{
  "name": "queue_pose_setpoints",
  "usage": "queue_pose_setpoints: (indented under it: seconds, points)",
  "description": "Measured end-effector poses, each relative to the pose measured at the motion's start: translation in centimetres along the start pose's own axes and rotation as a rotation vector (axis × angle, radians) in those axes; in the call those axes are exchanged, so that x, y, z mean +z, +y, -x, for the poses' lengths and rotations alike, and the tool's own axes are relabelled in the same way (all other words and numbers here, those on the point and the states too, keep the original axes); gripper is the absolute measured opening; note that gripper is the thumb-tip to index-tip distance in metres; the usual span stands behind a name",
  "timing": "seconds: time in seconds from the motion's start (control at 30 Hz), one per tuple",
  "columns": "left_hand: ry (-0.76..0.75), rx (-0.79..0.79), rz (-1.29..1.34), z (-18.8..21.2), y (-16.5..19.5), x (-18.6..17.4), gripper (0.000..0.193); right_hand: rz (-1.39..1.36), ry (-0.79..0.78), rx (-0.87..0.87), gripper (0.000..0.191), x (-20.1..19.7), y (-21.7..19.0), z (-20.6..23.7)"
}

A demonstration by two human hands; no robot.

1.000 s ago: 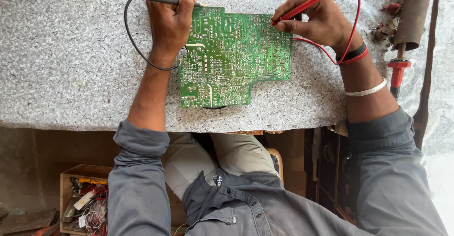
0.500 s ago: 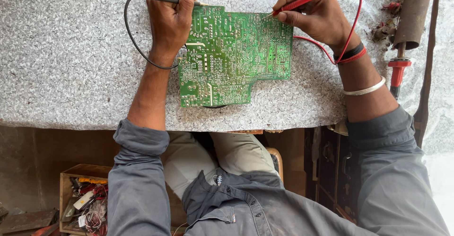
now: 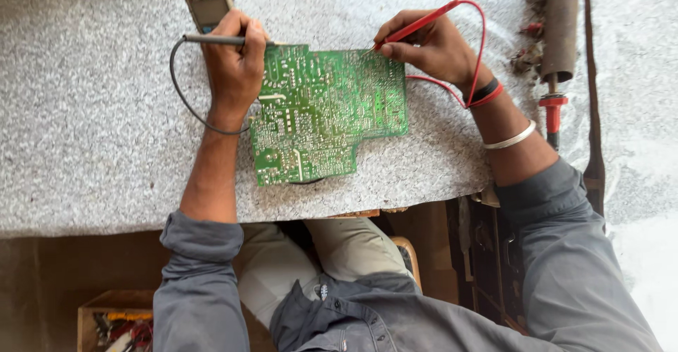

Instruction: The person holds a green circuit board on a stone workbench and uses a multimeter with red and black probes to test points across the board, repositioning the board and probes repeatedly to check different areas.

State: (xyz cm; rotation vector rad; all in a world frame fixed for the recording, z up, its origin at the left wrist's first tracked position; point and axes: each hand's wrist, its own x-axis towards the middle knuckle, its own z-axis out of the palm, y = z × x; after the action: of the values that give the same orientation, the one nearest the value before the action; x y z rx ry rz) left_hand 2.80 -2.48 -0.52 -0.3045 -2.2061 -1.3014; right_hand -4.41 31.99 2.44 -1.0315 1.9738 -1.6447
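The left hand (image 3: 236,62) is closed in a fist around a black probe (image 3: 215,40), whose handle sticks out to the hand's left while its tip is hidden under the fingers. A black lead (image 3: 182,94) loops from the handle's end down and round beneath the wrist. Just above this hand lies a small meter (image 3: 208,6), its lower edge covered by the knuckles. Immediately to the hand's right, touching it, lies a green circuit board (image 3: 328,112), solder side up, flat on a speckled grey worktop (image 3: 85,126).

The right hand (image 3: 431,45) pinches a red probe (image 3: 417,26) between thumb and fingers like a pen, with its tip at the board's upper right corner. A red lead (image 3: 479,41) arcs from the probe over the back of the hand and round the wrist, which carries dark and red bands; a silver bangle (image 3: 512,139) sits further up the forearm.

Well to the right of this hand lies a soldering iron (image 3: 554,101) with a red collar beside a brown cylinder (image 3: 561,20) and some debris. Below the worktop edge, near the left elbow, a wooden box (image 3: 113,320) holds tangled parts
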Motion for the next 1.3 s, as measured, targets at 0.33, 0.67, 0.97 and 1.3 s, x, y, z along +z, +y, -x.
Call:
queue_pose_setpoints:
  seconds: [0.33,0.67,0.97,1.3]
  points:
    - [0.008,-0.019,0.040,-0.2,1.9,-0.3,0.030,-0.079,0.015,0.044,0.020,-0.8,0.0,0.0]
    - [0.040,0.077,-0.053,-0.4,-0.6,0.1,0.045,-0.493,0.244,-0.061,0.016,-3.8,0.6,1.0]
    - [0.069,0.094,0.004,-1.0,0.0,-0.1,0.035,-0.029,-0.088,0.233,0.018,-0.2,0.2,-1.0]
    - [0.046,0.050,0.033,-1.1,0.3,-0.2,0.033,-0.028,-0.082,0.246,0.020,-0.4,0.8,-0.9]
